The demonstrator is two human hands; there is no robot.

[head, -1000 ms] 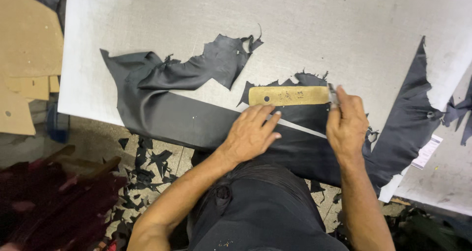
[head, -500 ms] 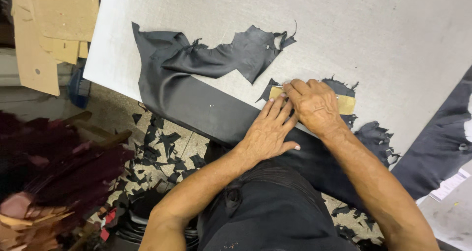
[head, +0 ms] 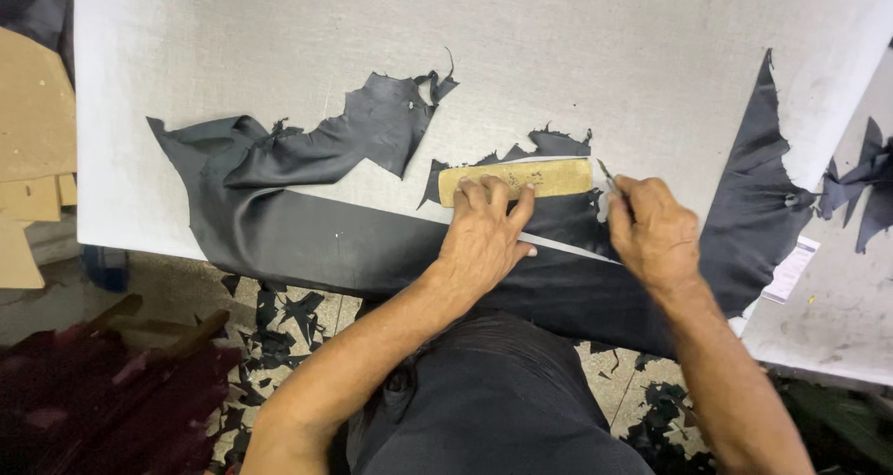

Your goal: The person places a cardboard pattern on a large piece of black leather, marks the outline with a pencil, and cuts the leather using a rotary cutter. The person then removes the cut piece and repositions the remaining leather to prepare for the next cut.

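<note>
Left hand [head: 484, 238] flat and spread near the centre of the frame, fingers pressing a tan cardboard pattern [head: 549, 177] down onto black leather [head: 326, 242]. Right hand [head: 654, 233] just right of the pattern, clenched around a thin knife [head: 609, 177], blade tip at the pattern's right end. Leather draped across the lower edge of a grey table [head: 279, 47], ragged and torn along its upper edge, hanging over the front toward the body. Another dark leather piece [head: 758, 196] at the right of the frame, rising to a point. Black scraps [head: 288, 321] scattered on the floor at lower left. Brown cardboard sheets [head: 33, 140] at the left edge. White paper slip [head: 791, 270] at right.
</note>
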